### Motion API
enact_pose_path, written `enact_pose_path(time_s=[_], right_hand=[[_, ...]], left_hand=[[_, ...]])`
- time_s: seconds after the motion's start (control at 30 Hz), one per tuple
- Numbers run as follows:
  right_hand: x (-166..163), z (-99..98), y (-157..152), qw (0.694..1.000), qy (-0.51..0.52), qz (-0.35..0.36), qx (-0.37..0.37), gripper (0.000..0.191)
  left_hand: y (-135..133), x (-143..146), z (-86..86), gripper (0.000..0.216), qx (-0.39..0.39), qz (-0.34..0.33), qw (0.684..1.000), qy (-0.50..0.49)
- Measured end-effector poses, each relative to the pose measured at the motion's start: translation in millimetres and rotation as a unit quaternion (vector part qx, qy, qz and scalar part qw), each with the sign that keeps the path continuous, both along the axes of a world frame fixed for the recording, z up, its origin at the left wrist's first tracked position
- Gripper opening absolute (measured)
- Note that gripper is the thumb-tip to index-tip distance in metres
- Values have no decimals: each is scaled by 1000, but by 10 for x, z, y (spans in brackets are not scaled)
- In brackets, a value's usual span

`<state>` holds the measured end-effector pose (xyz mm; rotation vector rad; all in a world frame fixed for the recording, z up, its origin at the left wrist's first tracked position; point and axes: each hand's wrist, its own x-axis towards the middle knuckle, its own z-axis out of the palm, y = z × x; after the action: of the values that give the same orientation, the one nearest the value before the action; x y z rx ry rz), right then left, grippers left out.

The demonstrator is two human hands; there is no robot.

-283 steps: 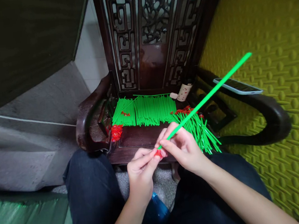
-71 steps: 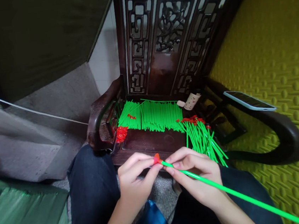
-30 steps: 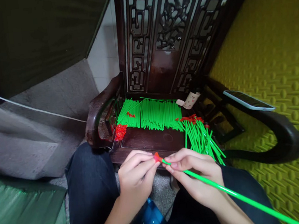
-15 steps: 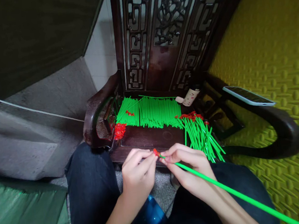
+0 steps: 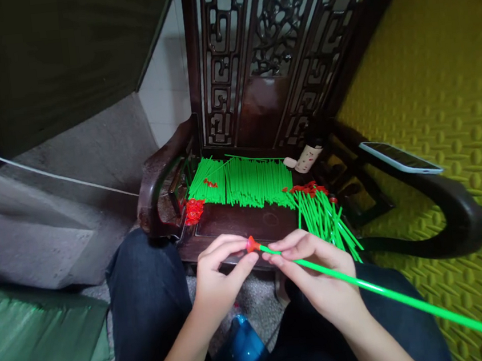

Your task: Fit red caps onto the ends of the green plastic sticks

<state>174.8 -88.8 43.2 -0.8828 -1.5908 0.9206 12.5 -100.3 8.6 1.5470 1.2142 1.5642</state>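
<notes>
Since half a second ago the hands have dropped a little nearer the lap and the green stick [image 5: 391, 297] lies flatter, its long end trailing off to the lower right. In the head view the left hand [image 5: 220, 269] pinches the red cap [image 5: 251, 243] seated on the stick's tip between thumb and forefinger, while the right hand [image 5: 320, 278] closes its fingers around the stick just behind the cap. Both are above the front edge of the carved chair [image 5: 245, 223], whose seat carries loose green sticks [image 5: 245, 180], capped sticks [image 5: 322, 212] and spare red caps [image 5: 193, 210].
</notes>
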Motion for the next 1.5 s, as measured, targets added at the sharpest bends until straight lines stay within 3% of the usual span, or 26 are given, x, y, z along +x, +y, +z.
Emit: enact_pose_path(time_s=[0.13, 0.37, 0.57, 0.67, 0.73, 0.83, 0.9, 0.97, 1.07, 1.23, 1.5], right_hand=[[5, -12, -9, 997, -44, 8, 60, 18], [-21, -22, -8, 994, -41, 29, 94, 20], [-27, 24, 3, 991, -44, 43, 117, 24], [-31, 25, -12, 986, -53, 39, 154, 25], [-25, -4, -34, 973, -75, 29, 218, 28], [-5, -66, -69, 926, -175, 11, 334, 29], [6, -94, -77, 890, -245, 20, 384, 21], [8, -104, -69, 868, -279, 36, 409, 14], [-11, -92, -44, 859, -282, 36, 426, 11], [-49, -95, -19, 858, -276, 27, 432, 12], [-23, -158, -6, 880, -298, 74, 363, 21]], left_hand=[[-17, -31, -8, 12, 3, 2, 1000, -21], [-37, -22, -11, 11, 1, -8, 998, -68], [-25, -41, 2, 15, 63, 11, 997, -37], [-17, -2, -54, 16, 34, -26, 994, -99], [-12, 60, -106, 13, -26, -62, 977, -200], [-3, 162, -162, 12, -141, -101, 914, -366], [8, 194, -173, 15, -198, -117, 875, -425], [22, 184, -168, 17, -223, -128, 856, -449], [45, 122, -156, 16, -221, -130, 853, -455], [78, 54, -167, 8, -217, -114, 874, -420], [91, 36, -206, 11, -252, -137, 841, -459]])
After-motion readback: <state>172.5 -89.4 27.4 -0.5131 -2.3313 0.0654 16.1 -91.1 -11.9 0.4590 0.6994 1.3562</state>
